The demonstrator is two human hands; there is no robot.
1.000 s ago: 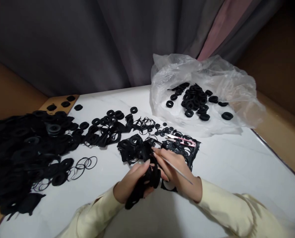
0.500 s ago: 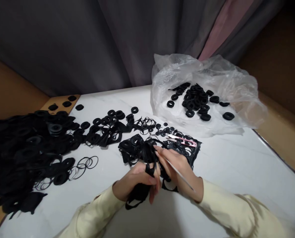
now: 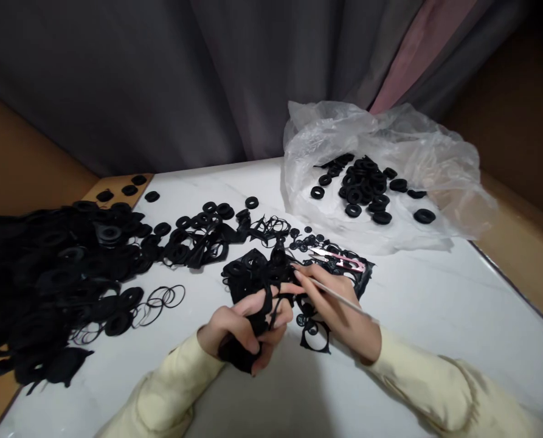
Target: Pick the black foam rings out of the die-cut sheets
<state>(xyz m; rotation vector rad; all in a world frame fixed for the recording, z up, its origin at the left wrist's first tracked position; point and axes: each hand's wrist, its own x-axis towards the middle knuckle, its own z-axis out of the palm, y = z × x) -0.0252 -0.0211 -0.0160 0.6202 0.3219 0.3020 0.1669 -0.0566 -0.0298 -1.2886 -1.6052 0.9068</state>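
My left hand [image 3: 235, 325] is closed around black rubber pieces [image 3: 238, 358], with loops of rubber strip showing between the fingers. In my right hand [image 3: 342, 313] a thin, pale, rod-like tool [image 3: 346, 299] is gripped between thumb and fingers; its tip end is hidden. Both hands meet over a pile of black rubber rings and sheet scraps [image 3: 248, 267] in the middle of the table. Just beyond my right hand, pink-handled thread snips [image 3: 351, 264] lie on a black punched rubber sheet [image 3: 366, 277]. Small black discs [image 3: 314, 237] are scattered beside the snips.
A large heap of black rubber rings [image 3: 56, 274] spreads over the left of the white table [image 3: 435, 316]. Thin rubber loops [image 3: 166, 296] lie by it. At the back right, a clear plastic bag [image 3: 449, 164] holds several black rings [image 3: 365, 182]. A grey curtain [image 3: 162, 79] hangs behind.
My left hand has turned and shifted slightly left and down, and the rubber loop hanging below it is out of sight. My right hand has moved a little right, the tool now lying flatter.
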